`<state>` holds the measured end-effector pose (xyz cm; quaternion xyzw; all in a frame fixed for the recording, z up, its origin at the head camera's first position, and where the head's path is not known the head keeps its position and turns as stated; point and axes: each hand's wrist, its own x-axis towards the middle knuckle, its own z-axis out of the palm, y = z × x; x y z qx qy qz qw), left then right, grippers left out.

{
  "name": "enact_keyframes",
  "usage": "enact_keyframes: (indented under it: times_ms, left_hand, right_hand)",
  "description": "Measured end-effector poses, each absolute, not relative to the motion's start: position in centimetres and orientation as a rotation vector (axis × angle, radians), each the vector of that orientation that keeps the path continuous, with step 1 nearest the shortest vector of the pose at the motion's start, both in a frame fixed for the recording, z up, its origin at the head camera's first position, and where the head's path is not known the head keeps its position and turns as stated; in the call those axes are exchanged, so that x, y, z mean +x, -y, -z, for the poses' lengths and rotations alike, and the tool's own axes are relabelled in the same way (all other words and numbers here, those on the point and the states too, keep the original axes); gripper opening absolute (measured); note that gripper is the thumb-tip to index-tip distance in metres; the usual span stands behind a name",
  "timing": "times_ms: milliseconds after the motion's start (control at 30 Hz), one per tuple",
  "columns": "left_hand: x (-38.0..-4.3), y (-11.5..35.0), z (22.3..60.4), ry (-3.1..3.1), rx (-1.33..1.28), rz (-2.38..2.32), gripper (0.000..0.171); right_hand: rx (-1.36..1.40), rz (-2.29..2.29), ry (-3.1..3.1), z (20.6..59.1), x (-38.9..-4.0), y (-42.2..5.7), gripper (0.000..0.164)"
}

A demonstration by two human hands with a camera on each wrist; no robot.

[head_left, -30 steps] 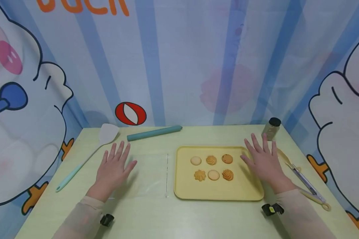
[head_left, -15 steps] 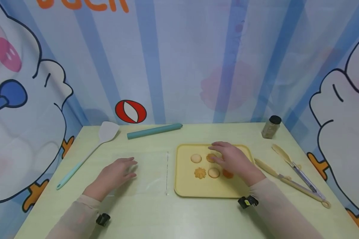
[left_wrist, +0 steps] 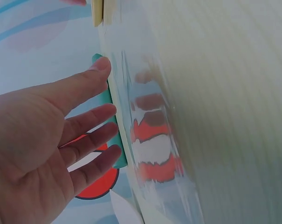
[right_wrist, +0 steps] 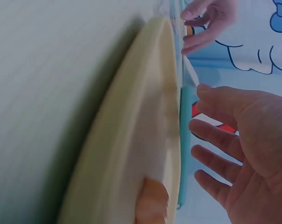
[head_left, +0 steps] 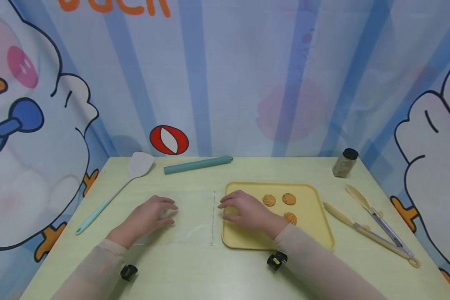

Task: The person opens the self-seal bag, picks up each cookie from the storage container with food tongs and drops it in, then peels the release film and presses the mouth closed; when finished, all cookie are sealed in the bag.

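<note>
My left hand (head_left: 144,218) hovers above a clear plastic bag (head_left: 195,225) lying flat on the table. Its fingers are loosely bent and hold nothing; the left wrist view shows the bare palm and the glossy bag (left_wrist: 150,140) beyond. Over the left end of a yellow tray (head_left: 311,233) is my right hand (head_left: 249,210), fingers relaxed with nothing between them in the right wrist view. Two swirl cookies (head_left: 268,200) and a speckled round cookie (head_left: 289,199) show on the tray. The hand and forearm hide the tray's left part and the other cookies.
Behind the bag lie a white turner (head_left: 140,165) with a mint handle and a teal rolling pin (head_left: 198,165). Tongs (head_left: 373,233) lie spread right of the tray. A black-capped jar (head_left: 345,163) stands at the back right. A patterned curtain (head_left: 240,83) hangs behind the table.
My right hand has swept left from the tray's right edge, across the cookies, to its left end. My left hand has lowered, its fingers going from spread to loosely bent. The view has shifted slightly.
</note>
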<state>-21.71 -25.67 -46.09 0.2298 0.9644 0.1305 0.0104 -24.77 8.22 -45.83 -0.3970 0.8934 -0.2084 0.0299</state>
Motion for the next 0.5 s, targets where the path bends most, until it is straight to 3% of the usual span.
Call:
enact_keyframes:
  times_ms: [500]
  left_hand:
    - [-22.5,25.9,46.8,-2.94,0.72,-0.522,0.034]
  right_hand:
    - [-1.229,0.521,-2.812,47.5,-26.3,-4.8,0.035]
